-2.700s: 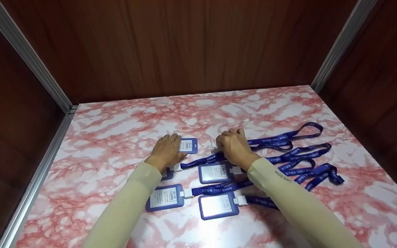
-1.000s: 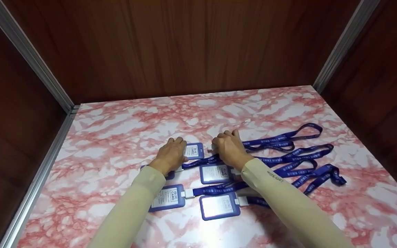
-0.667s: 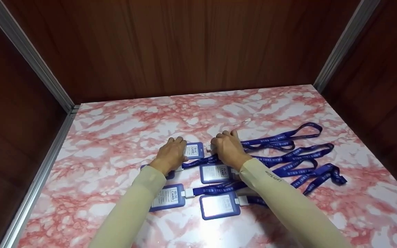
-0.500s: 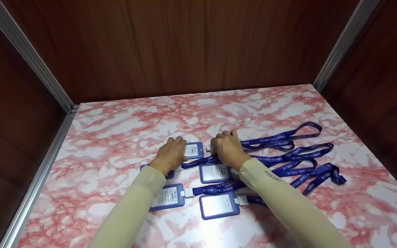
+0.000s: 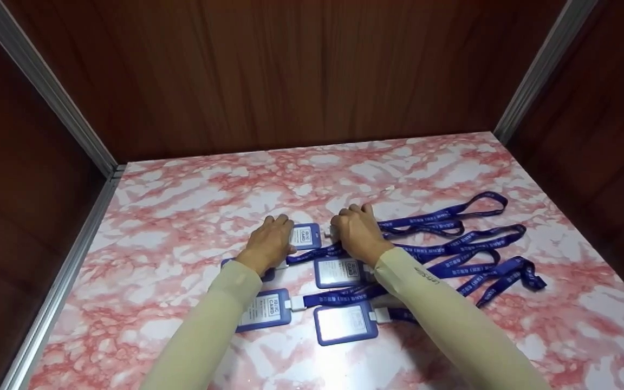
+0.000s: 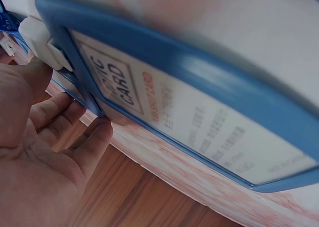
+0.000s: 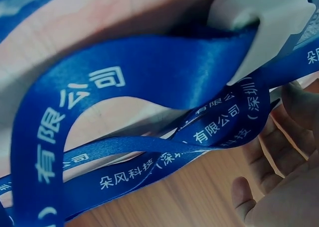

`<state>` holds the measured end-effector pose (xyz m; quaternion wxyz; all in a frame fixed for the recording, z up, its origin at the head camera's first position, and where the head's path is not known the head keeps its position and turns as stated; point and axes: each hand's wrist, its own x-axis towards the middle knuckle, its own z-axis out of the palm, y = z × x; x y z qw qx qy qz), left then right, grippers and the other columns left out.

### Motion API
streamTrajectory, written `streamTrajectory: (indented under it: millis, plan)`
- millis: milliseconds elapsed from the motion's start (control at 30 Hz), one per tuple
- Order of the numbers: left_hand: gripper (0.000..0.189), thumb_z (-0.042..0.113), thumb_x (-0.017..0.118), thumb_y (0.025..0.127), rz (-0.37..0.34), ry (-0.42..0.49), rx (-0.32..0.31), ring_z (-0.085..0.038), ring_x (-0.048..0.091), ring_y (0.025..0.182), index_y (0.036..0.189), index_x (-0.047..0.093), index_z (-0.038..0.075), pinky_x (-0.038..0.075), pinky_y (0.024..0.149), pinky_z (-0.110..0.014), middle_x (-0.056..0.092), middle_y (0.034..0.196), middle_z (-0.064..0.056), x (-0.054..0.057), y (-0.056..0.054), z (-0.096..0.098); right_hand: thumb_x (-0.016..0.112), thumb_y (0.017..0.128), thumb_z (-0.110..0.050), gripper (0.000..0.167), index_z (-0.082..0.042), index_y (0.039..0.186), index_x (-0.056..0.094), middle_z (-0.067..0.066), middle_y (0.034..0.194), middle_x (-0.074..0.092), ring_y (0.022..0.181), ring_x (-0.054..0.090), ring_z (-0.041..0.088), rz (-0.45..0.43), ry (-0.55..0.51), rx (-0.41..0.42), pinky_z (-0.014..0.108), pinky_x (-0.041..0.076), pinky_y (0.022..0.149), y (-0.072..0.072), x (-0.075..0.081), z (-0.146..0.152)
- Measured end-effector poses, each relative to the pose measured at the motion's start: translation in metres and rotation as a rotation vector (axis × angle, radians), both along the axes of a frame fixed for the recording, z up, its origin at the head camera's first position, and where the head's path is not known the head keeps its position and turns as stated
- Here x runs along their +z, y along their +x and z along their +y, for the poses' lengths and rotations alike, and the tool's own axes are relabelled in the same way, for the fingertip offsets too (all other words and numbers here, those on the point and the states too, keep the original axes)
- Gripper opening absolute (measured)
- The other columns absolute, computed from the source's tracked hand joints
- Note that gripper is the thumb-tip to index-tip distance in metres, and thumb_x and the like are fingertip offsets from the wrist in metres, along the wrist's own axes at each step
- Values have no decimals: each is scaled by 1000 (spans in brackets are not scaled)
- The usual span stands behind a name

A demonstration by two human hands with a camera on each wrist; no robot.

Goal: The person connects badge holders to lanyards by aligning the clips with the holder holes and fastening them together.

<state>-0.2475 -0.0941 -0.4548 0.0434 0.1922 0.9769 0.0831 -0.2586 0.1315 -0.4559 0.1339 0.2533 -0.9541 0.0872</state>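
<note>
My left hand (image 5: 267, 244) grips a blue badge holder (image 5: 305, 236) at the back of the group, covering its left part. Its thumb lies along the near edge, fingers on the far side. To the right, my right hand (image 5: 361, 233) pinches the end of a dark blue lanyard (image 5: 420, 221). A white clip (image 5: 329, 232) pokes out from its fingers, a small gap from the holder's slotted end. In the left wrist view another badge holder (image 6: 164, 97) fills the foreground, partly hiding what the hand (image 6: 50, 152) grips. A printed lanyard strap (image 7: 79, 82) covers much of the right wrist view.
Nearer the front lie more blue badge holders: one (image 5: 339, 272) in the middle, one (image 5: 266, 310) at front left, one (image 5: 346, 325) at front right. Their lanyards (image 5: 458, 268) trail rightward under the right arm. Wooden panels (image 5: 312, 76) wall the marbled table (image 5: 193, 189) at back and sides.
Since the oldest frame, my left hand has moved right and slightly nearer with the badge holder, narrowing the gap to the clip. My right hand shifted slightly left. Both barely move over the last second.
</note>
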Motion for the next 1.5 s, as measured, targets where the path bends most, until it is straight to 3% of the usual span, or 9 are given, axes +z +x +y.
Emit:
streamTrajectory:
  millis: [500,967,1500]
  plan:
    - [49,29,76,93,15,-7,-13,-34,51,119,131,58,4,49,101,-46,55,132,-11,-1,0,0,73,83,-6,7,-13,82,75,5,83,69,84,58,29,1,54,-11,49,38,84,-2,0,-4]
    - [49,26,75,95,17,-8,-6,-33,51,122,134,58,3,47,105,-46,55,135,-11,1,2,2,79,79,-12,10,-14,73,71,5,78,65,83,57,31,14,21,18,50,37,82,-3,-2,-8]
    - [50,26,77,93,12,4,-5,-35,51,121,133,58,3,49,101,-48,55,135,-11,0,1,1,82,76,-15,9,-15,74,73,4,80,65,84,56,31,2,15,27,50,36,83,-2,-3,-13]
